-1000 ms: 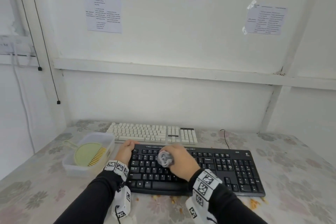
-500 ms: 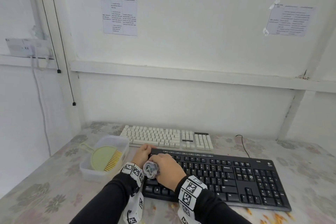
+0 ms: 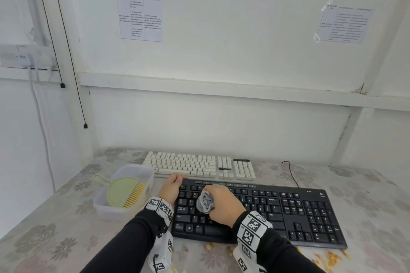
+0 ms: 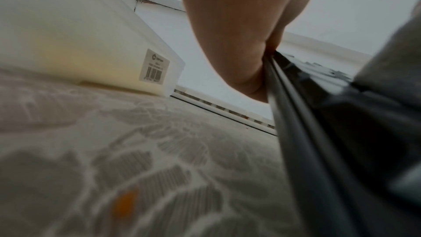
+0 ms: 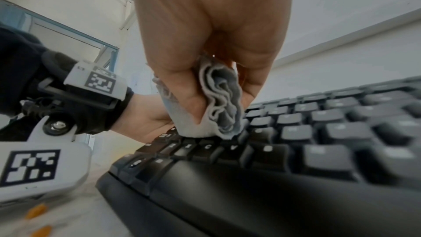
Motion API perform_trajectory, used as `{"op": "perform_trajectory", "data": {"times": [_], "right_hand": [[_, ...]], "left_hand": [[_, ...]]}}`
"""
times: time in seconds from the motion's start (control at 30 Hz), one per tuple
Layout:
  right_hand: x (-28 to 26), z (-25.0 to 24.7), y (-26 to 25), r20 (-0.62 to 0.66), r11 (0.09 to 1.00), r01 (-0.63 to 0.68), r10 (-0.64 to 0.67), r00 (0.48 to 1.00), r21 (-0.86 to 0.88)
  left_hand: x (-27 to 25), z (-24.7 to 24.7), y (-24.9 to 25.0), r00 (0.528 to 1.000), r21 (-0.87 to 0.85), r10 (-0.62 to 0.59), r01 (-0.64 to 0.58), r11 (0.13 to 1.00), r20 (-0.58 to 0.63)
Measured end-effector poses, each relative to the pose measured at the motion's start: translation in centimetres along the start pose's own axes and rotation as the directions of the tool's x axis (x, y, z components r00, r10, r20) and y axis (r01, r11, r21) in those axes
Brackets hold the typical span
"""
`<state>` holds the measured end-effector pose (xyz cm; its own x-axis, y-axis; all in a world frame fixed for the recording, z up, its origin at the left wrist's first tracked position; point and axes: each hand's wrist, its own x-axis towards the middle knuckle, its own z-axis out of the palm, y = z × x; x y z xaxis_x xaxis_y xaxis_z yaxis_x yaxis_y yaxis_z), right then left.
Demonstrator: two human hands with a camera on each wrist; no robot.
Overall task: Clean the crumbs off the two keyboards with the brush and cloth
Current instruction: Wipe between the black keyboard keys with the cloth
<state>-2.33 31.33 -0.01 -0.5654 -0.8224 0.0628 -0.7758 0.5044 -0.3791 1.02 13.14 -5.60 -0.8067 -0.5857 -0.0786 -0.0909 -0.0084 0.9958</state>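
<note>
The grey cloth sits bunched in the right hand, whose grip is curled tight around it, its lower folds pressed onto the left letter keys of the black keyboard. Just left of that grip, the left hand clasps the keyboard's far left corner, fingers curled over its edge. Beyond both hands lies the white keyboard. Left of the left hand, the green brush lies in a clear plastic tub on the floral counter, with orange crumbs by the black keyboard's near edge.
</note>
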Motion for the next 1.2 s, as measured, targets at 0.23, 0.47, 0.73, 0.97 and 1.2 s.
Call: {"op": "perform_trajectory", "data": {"times": [0.23,0.47,0.73,0.97,1.2], "right_hand": [[-0.8,-2.0,1.1,0.081,0.990,-0.080,0.090,0.993,-0.116],[0.1,-0.1,-2.0,0.002,0.997,0.075,-0.075,0.997,-0.018],[-0.2,0.7,-1.2,-0.011,0.996,0.017,-0.018,1.000,-0.083],[-2.1,-0.5,2.7,-0.019,0.996,-0.078,0.078,0.997,-0.047],[-2.7,-1.6,4.0,-0.048,0.978,-0.198,0.195,0.980,-0.067]], "left_hand": [[0.0,0.1,0.0,1.000,0.031,0.022,-0.021,0.999,-0.016],[0.2,0.1,-0.2,0.997,0.077,0.073,-0.070,0.995,-0.035],[0.1,0.2,-0.1,0.997,0.041,0.061,-0.060,0.997,-0.044],[0.5,0.0,-0.5,0.999,0.055,0.030,-0.028,0.998,-0.032],[0.2,0.0,-0.3,0.999,0.029,0.027,-0.026,0.999,-0.031]]}}
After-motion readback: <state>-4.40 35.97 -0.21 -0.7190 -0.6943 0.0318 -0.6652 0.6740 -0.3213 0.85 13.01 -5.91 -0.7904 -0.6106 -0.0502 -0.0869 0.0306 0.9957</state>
